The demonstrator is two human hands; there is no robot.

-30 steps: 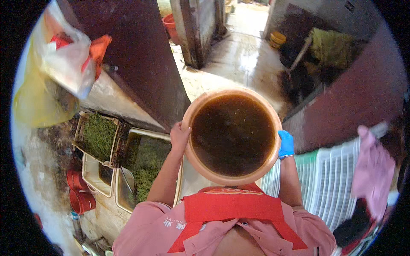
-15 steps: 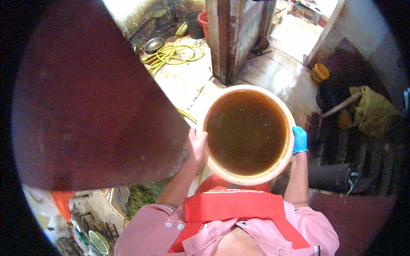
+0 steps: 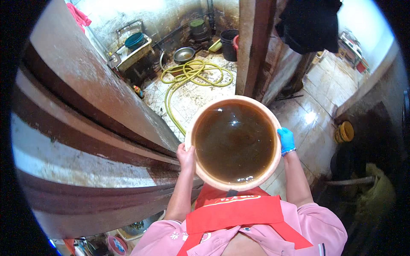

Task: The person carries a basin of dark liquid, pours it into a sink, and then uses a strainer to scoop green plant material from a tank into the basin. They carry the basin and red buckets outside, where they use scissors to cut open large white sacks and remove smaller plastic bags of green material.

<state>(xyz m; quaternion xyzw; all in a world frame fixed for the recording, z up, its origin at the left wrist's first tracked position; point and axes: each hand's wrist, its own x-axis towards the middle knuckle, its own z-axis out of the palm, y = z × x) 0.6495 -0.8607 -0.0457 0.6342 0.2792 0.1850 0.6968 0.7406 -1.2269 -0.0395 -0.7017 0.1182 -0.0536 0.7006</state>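
Note:
A wide round basin (image 3: pixel 194 167) with a pale rim is held level in front of my chest. Dark brown liquid (image 3: pixel 235 145) fills much of it, with light glinting on the surface. My bare left hand (image 3: pixel 186 157) grips the basin's left rim, thumb over the edge. On the right side of the rim, my right hand (image 3: pixel 286 141) in a blue glove has hold of it; its fingers are partly hidden behind the basin. The basin's underside is out of sight. Its near edge hangs close above my red apron (image 3: pixel 235 213).
Ahead-left, a doorway opens onto a tiled floor with a coiled yellow hose (image 3: pixel 194 73), a metal bowl (image 3: pixel 184 54) and a black bucket (image 3: pixel 229 45). A sink (image 3: pixel 134 53) stands against the wall. A door post (image 3: pixel 247 47) rises ahead; a yellow bucket (image 3: pixel 344 132) sits right.
My body has advanced toward the doorway, and more of the hose area and sink has come into view. The basin stays in both hands, now slightly lower and further left in view.

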